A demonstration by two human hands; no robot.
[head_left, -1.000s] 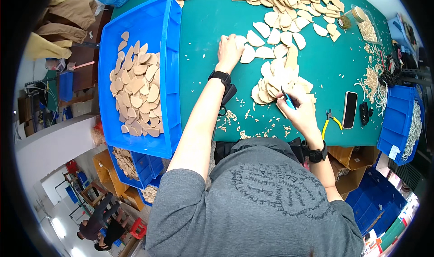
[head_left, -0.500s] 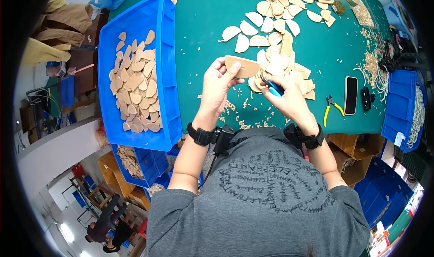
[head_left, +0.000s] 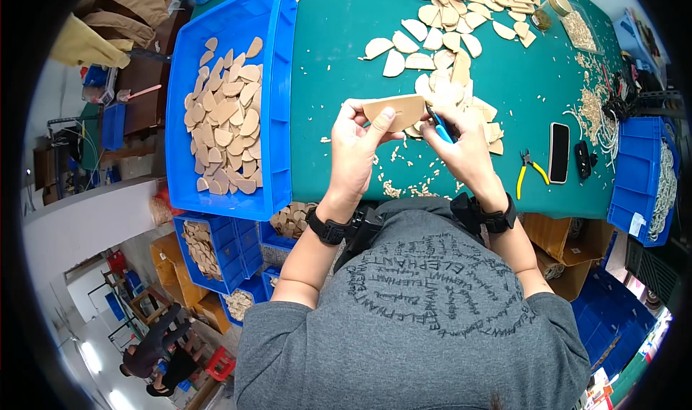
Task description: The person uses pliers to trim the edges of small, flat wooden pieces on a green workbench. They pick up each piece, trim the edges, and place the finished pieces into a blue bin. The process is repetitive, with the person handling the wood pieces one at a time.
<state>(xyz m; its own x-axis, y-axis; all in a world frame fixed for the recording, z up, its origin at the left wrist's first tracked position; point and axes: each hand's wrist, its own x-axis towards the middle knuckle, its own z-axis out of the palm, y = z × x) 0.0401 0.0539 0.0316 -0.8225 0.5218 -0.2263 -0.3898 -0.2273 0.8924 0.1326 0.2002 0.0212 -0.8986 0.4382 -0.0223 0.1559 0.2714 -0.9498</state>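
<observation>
We hold the tan wooden piece [head_left: 394,112] up between our two hands, its long axis running straight across from one to the other. Our left hand [head_left: 357,147] pinches its left end, thumb on the face and fingers behind. Our right hand [head_left: 465,145] is clenched around a blue-handled tool [head_left: 440,126], whose tip meets the piece's right end, so that hand is nearer the working edge.
</observation>
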